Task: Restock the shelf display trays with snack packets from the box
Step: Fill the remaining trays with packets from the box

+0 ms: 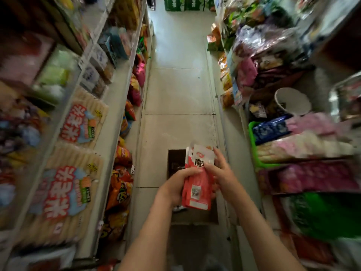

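Observation:
A stack of red and white snack packets (197, 184) is held over the aisle floor at lower centre. My left hand (179, 184) grips the stack from the left side, fingers curled over its front. My right hand (218, 169) pinches the top white packet at its right edge. Below the hands lies a brown cardboard box (176, 163), partly hidden by the packets and my arms. Shelves on both sides are blurred.
Left shelves (109, 122) carry rice cracker packs (82, 124) and orange chip bags (119, 190). The right shelves hold a green basket (254, 145) of packets, a white bowl (293, 102) and pink bags. The pale tiled aisle floor (179, 90) runs ahead to green cartons (181, 3).

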Demonstrator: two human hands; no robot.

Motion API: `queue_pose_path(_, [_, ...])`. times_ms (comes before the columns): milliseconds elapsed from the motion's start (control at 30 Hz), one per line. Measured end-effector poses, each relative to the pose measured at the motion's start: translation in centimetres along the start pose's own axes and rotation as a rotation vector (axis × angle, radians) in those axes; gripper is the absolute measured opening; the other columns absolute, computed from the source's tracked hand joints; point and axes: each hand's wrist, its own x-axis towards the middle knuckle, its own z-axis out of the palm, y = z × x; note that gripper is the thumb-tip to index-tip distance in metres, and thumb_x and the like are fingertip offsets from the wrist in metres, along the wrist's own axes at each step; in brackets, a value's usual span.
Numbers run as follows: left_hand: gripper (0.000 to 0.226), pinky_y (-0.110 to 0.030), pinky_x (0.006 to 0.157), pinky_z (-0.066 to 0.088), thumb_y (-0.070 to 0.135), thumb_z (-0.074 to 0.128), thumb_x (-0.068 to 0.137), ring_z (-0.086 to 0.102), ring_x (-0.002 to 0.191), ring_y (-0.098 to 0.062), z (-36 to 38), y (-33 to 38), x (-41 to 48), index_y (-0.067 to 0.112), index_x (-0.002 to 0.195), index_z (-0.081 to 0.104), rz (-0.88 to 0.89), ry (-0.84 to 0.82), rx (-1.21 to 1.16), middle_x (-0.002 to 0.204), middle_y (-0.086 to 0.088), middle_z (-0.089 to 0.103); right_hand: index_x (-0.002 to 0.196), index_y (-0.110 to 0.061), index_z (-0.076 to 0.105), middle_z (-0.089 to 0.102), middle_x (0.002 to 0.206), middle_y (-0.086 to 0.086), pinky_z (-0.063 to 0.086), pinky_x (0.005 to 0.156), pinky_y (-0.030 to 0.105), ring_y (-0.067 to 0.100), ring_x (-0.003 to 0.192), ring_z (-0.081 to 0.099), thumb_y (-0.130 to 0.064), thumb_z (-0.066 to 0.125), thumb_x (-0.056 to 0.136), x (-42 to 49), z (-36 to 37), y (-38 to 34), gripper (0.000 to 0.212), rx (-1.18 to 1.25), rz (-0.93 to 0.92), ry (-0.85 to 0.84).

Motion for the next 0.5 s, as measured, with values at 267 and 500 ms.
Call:
queue_pose_path(267, [0.047,-0.039,0.072,0.059,0.049,0.052,0.092,0.071,0.077,-0.028,13.6,1.8,-13.1,0.010,0.113,0.066,-0.136,-0.058,-0.025,0.096,-0.016,0.072,0.141,-0.031,0.031,0.058,0.129,0.006,0.056,0.079,0.029,0.023,0.112,0.061,-0.005,0.064,0.087,-16.4,-2.2,-10.5,0.068,0.034,-0.082,0.145])
queue_pose_path(500, [0.029,-0.044,0.087,0.052,0.026,0.056,0.091,0.069,0.083,-0.029,21.6,-0.8,-19.7,0.005,0.109,0.064,-0.191,-0.142,0.142,0.097,-0.019,0.073,0.124,0.000,0.054,0.066,0.114,0.023,0.053,0.087,0.046,0.036,0.100,0.064,-0.006,0.068,0.082,-30.1,-3.4,-13.1,0.045,0.246,-0.051,0.373])
